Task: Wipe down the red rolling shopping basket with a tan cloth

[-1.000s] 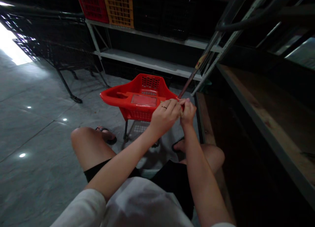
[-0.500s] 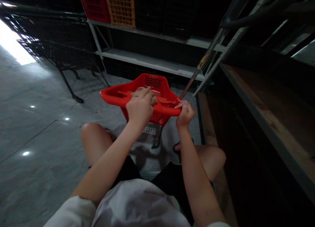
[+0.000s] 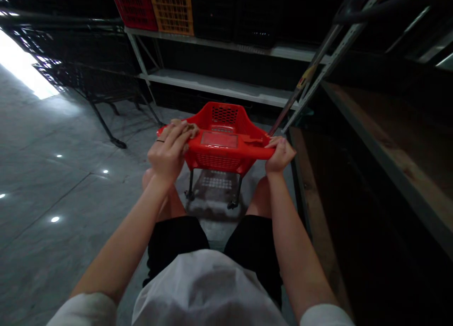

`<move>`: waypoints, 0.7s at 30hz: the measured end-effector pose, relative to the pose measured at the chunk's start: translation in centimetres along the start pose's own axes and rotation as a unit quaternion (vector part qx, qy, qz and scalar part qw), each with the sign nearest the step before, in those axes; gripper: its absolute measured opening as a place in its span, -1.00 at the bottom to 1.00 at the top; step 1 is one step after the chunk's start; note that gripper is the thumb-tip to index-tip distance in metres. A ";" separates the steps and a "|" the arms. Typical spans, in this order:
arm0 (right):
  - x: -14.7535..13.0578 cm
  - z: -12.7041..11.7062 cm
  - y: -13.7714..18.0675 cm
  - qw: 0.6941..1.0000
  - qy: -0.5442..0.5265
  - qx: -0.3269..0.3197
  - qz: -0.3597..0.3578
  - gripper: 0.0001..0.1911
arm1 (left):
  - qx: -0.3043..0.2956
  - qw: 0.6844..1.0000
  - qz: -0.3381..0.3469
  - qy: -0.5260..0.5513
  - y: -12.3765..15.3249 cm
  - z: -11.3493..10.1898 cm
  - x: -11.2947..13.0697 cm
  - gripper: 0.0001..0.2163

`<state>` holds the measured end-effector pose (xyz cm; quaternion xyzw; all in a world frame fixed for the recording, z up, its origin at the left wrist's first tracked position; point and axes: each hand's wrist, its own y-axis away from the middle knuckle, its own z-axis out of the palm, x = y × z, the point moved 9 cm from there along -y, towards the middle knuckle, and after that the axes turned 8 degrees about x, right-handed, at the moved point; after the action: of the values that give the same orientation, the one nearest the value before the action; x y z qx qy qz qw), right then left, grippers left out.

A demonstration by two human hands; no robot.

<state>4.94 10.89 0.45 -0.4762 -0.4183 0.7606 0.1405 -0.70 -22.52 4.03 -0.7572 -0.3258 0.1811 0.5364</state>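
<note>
A small red shopping cart point(image 3: 222, 163) on dark legs stands on the floor between my knees, its handle toward me. My left hand point(image 3: 169, 149), a dark ring on one finger, is closed over the left part of the handle. A bunched brownish cloth point(image 3: 192, 130) shows under its fingers, against the red plastic. My right hand point(image 3: 281, 154) is wrapped round the right end of the handle. Between the hands lies a flat rectangular panel point(image 3: 219, 139) on the handle. The underside of the left fingers is hidden.
A large dark wire cart point(image 3: 102, 76) stands at left. Ahead is a white metal shelf point(image 3: 212, 83) bearing a red crate point(image 3: 134, 7) and a yellow crate point(image 3: 171, 10). A pole point(image 3: 295, 92) leans near its right end. A wooden ledge point(image 3: 385, 161) runs along the right.
My left hand has slid from the middle of the handle to its left end with the cloth. The cart has turned squarer to me, and my knees have come closer together.
</note>
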 end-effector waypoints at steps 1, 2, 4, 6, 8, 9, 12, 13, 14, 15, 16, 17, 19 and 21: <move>0.1 0.1 0.0 1.000 -0.007 0.008 0.002 -0.40 | 0.020 0.999 -0.032 -0.010 0.3 -0.6 -1.7 -0.69; 0.2 0.3 0.0 1.000 -0.011 0.016 0.005 -0.40 | 0.039 0.997 -0.065 -0.017 0.6 -0.8 -2.6 -0.66; 0.1 0.5 0.2 0.999 -0.009 0.032 0.011 -0.40 | 0.069 0.991 -0.117 -0.020 0.8 -0.2 -2.0 -0.62; 0.0 0.9 0.5 0.999 -0.003 0.038 0.015 -0.41 | 0.084 0.987 -0.138 -0.017 0.6 1.5 1.5 -0.60; -0.1 1.0 0.8 0.999 0.000 0.032 0.018 -0.43 | 0.094 0.988 -0.125 0.001 0.4 3.6 6.6 -0.60; -0.1 1.1 1.0 0.999 0.001 0.025 0.022 -0.44 | 0.091 0.991 -0.097 0.017 0.4 4.7 9.3 -0.62; 0.5 0.8 0.9 0.999 0.011 -0.008 0.050 -0.49 | 0.025 0.996 0.044 0.068 0.7 7.9 16.3 -0.65; 0.6 0.8 0.8 0.998 0.021 -0.024 0.057 -0.51 | -0.004 0.993 0.085 0.077 1.1 8.5 17.4 -0.65; 0.7 0.8 0.7 0.997 0.035 -0.041 0.060 -0.52 | -0.032 0.989 0.116 0.081 1.4 8.8 17.7 -0.63; 0.7 0.9 0.5 0.995 0.050 -0.056 0.059 -0.52 | -0.054 0.986 0.135 0.080 1.7 8.8 17.3 -0.61; 0.6 1.1 0.4 0.994 0.060 -0.068 0.056 -0.52 | -0.069 0.985 0.141 0.073 1.9 8.4 16.0 -0.59; 0.5 1.3 0.2 0.994 0.064 -0.076 0.053 -0.51 | -0.069 0.987 0.135 0.061 1.9 7.7 14.1 -0.59; 0.5 1.6 -0.2 0.995 0.050 -0.071 0.052 -0.51 | -0.042 0.996 0.081 0.019 1.4 5.3 8.8 -0.61; 0.9 1.9 -0.5 0.997 0.028 -0.053 0.057 -0.51 | -0.002 1.000 -0.008 -0.027 0.7 2.6 2.9 -0.67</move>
<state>2.80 10.82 0.69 -0.5274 -0.4265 0.7301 0.0834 -0.05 -18.90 2.71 -0.7505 -0.3463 0.1963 0.5275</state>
